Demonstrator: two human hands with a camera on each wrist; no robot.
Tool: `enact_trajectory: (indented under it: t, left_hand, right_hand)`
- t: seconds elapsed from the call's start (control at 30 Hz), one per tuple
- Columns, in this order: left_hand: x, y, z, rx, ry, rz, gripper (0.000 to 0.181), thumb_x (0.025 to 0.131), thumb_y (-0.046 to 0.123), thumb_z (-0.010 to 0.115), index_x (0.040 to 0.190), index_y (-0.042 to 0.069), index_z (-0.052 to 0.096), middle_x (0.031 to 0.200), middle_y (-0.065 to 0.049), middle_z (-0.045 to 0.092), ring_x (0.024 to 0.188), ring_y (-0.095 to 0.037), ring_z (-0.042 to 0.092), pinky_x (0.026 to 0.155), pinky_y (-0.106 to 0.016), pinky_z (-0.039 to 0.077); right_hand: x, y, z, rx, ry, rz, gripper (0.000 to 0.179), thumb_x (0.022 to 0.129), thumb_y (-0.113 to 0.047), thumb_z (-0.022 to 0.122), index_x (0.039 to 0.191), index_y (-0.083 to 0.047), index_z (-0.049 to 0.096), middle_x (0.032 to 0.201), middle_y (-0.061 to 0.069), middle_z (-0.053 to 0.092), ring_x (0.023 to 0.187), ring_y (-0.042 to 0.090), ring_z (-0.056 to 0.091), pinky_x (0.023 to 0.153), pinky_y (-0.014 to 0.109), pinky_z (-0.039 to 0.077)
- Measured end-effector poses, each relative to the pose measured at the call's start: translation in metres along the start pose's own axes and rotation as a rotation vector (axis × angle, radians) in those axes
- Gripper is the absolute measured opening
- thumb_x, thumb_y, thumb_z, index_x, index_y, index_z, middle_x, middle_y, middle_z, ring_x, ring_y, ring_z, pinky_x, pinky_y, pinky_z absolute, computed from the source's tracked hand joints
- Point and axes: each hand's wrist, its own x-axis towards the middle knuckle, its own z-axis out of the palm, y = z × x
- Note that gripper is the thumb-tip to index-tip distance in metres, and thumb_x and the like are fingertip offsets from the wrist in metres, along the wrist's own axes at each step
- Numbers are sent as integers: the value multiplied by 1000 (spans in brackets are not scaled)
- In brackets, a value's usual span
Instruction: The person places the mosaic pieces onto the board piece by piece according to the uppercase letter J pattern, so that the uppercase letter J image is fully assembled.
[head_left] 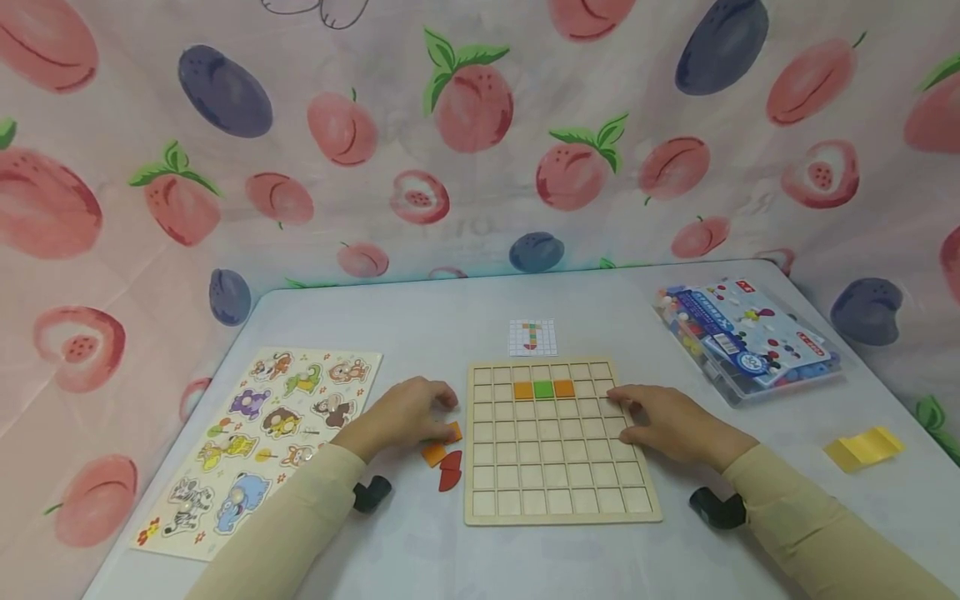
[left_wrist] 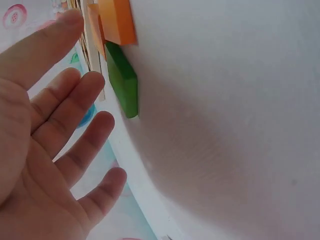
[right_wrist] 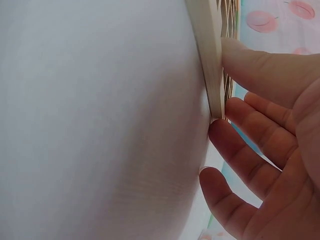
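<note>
A wooden grid board [head_left: 525, 479] lies on the white table. In its second row from the top sit an orange tile [head_left: 523, 391], a green tile [head_left: 543, 390] and another orange tile [head_left: 564, 389]. My left hand [head_left: 408, 412] hovers just left of the board, fingers spread and holding nothing. Under and near it lie loose orange tiles [head_left: 433, 454] and red curved pieces [head_left: 450, 472]; the left wrist view also has a loose green tile [left_wrist: 122, 82] below the fingertips, hidden by the hand from the head view. At the board's right edge, my right hand [head_left: 671, 425] touches the rim with loosely bent fingers.
Behind the board lies a small pattern card [head_left: 533, 337]. An animal puzzle board [head_left: 258, 462] is at left. A clear plastic case [head_left: 750, 342] of colored pieces stands at the back right, with a folded yellow paper [head_left: 864, 450] nearer. A fruit-print cloth [head_left: 480, 192] hangs behind the table.
</note>
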Motion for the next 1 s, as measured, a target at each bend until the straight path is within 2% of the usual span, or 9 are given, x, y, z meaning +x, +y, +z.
enact_trajectory:
  t: [0.3, 0.57, 1.0]
  left_hand:
    - [1, 0, 2, 10, 1, 1, 32, 79, 26, 86, 106, 17, 71, 101, 7, 67, 95, -17, 54, 91, -37, 47]
    - [-1, 0, 3, -17, -8, 18, 31, 78, 24, 87, 104, 17, 71, 99, 8, 67, 93, -17, 53, 90, -38, 47]
    - [-1, -3, 0, 36, 63, 10, 28, 80, 22, 86, 103, 16, 72, 94, 9, 65, 92, -17, 54, 89, -36, 48]
  right_hand:
    - [0, -1, 0, -3, -3, 12, 60, 91, -24, 75, 142, -3, 53, 130, 17, 61, 124, 38, 53, 105, 60, 37]
    - [0, -1, 1, -1, -4, 22, 61, 90, -25, 75, 142, -3, 52, 133, 18, 59, 125, 38, 53, 105, 60, 37]
    - [0, 0, 1, 0, 5, 10, 60, 91, -24, 75, 142, -3, 53, 133, 18, 59, 124, 38, 53, 105, 60, 37]
